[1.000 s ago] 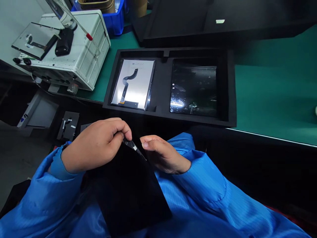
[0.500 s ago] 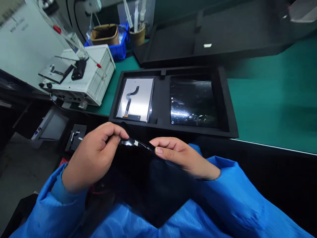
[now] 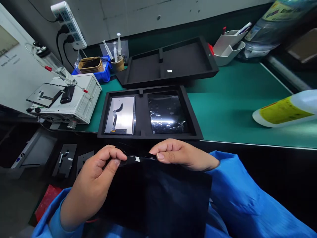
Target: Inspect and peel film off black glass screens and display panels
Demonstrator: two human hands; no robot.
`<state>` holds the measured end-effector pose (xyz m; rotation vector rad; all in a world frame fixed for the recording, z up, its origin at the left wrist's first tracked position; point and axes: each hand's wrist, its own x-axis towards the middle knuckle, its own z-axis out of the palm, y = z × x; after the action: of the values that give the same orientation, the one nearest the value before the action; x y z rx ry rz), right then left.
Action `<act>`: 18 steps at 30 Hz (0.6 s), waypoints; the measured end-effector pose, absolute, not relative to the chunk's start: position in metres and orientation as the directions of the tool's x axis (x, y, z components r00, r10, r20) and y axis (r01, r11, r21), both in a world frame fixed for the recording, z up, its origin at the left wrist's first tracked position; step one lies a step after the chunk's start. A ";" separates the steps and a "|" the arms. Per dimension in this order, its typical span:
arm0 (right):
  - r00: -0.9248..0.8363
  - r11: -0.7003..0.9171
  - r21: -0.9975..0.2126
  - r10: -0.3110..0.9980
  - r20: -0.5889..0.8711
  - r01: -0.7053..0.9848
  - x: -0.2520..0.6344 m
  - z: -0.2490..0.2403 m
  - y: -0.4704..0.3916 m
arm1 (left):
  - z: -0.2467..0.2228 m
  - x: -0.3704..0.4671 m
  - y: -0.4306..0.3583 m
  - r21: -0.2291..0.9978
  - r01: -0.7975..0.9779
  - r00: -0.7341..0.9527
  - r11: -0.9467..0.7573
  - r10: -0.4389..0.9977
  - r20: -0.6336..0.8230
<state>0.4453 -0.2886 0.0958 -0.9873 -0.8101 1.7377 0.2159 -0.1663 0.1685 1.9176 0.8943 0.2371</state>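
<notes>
A dark, glossy sheet (image 3: 173, 195) hangs in front of my body, its top edge pinched between both hands. My left hand (image 3: 96, 180) grips that edge on the left with thumb and forefinger. On the right, my right hand (image 3: 182, 153) pinches the same edge. A small white mark shows on the strip between them. Just beyond the hands lies a black foam tray (image 3: 142, 127) with two compartments. The left one holds a silvery display panel (image 3: 126, 115) with a dark flex cable; in the right one is a shiny black panel (image 3: 168, 114).
Behind sits another black foam tray (image 3: 185, 59). A white machine (image 3: 84, 99) stands left, near a blue bin (image 3: 105, 74) and a cup of syringes (image 3: 119, 64). At right are a white bottle with a yellow label (image 3: 284, 110) and a pen holder (image 3: 226, 49).
The view has shifted, bringing the right side of the bench into sight. The dark sheet now hangs straighter and further right, still pinched by both hands.
</notes>
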 end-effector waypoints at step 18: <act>-0.060 -0.324 -0.748 0.898 -0.436 0.578 0.440 0.166 -0.282 | 0.155 0.219 -0.167 0.833 0.483 0.726 -0.268 0.655 -0.211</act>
<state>0.4398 -0.2819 0.1660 -1.8872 -1.5793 1.3359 0.2185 -0.1669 0.1553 1.9252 0.8747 0.2140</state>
